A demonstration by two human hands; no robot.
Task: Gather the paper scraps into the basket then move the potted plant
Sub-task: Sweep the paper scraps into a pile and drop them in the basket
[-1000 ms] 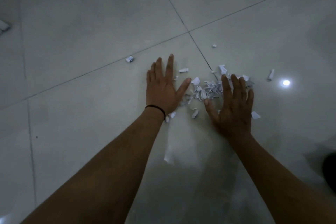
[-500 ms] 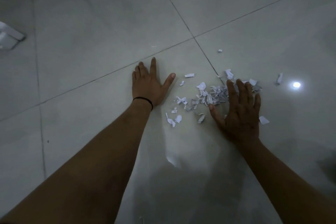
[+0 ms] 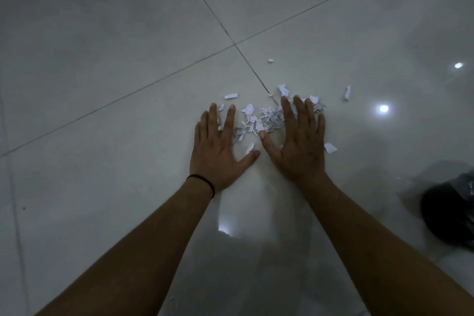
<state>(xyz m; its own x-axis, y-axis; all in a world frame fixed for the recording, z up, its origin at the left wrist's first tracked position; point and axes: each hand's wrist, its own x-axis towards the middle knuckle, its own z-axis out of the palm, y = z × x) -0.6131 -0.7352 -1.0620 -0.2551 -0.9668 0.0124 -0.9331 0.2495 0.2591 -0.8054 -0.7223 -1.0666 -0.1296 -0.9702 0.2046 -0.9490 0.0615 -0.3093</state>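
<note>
Both hands lie flat on the tiled floor (image 3: 107, 64), palms down and fingers spread, holding nothing. The paper scraps (image 3: 259, 120) sit heaped between them, just ahead of the two thumbs, near the floor's grout crossing. The left hand (image 3: 218, 154) flanks the heap on its left, with a few bits under its fingers; the right hand (image 3: 298, 147) flanks it on the right, fingertips over the heap's far edge, so the right is the nearer. The heap runs crosswise from hand to hand, so a squeeze inward looks like the coming move. Strays lie apart: one beyond the heap, one off to the right, one beside the right wrist.

Half a second ago the left hand was well left of the scraps; it has since slid in and the loose bits have bunched tighter. A dark object (image 3: 451, 215) at the right edge may be the basket; I cannot tell. No plant shows.
</note>
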